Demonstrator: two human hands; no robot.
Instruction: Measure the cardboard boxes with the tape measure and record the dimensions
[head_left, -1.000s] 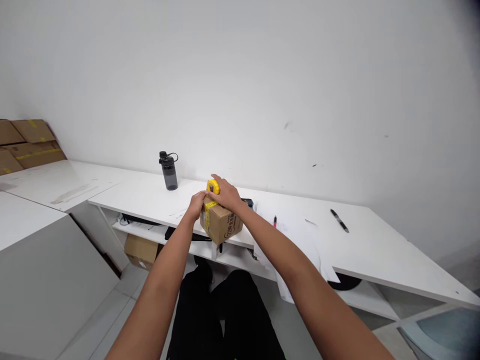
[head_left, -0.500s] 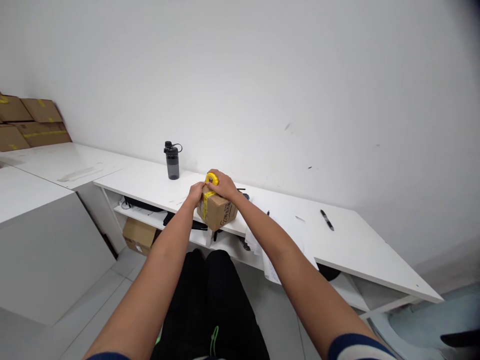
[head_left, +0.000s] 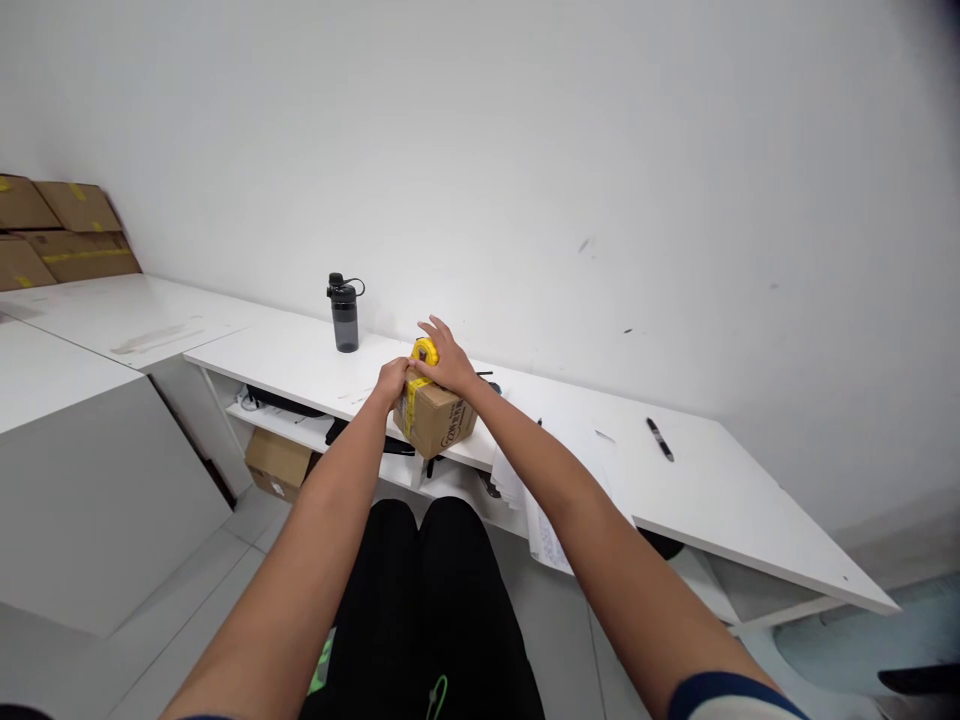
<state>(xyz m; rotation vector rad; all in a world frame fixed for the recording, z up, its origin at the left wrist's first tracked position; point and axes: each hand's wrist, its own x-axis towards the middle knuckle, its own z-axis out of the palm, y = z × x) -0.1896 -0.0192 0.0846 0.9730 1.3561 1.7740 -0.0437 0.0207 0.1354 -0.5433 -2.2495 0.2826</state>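
A small cardboard box (head_left: pixel 433 422) with yellow tape and dark printing rests tilted at the desk's front edge. My left hand (head_left: pixel 392 382) is closed on the box's left upper edge; its fingertips are partly hidden. On top of the box stands a yellow tape measure (head_left: pixel 424 350), cradled by my right hand (head_left: pixel 451 364). The right thumb lies along the lower part of the tape measure, while the other fingers are lifted and spread behind it. I cannot make out whether any blade is drawn out.
On the white desk (head_left: pixel 285 345) stand a dark water bottle (head_left: pixel 345 318) at left and papers (head_left: pixel 559 450) overhanging the front at right. A black pen (head_left: pixel 660 439) lies farther right. Cardboard boxes (head_left: pixel 75 235) are stacked far left; another box (head_left: pixel 276 460) sits below the desktop.
The fingers of my right hand have lifted and spread from the tape measure, with the thumb still against it. My left hand stays at the box. The view has shifted slightly.
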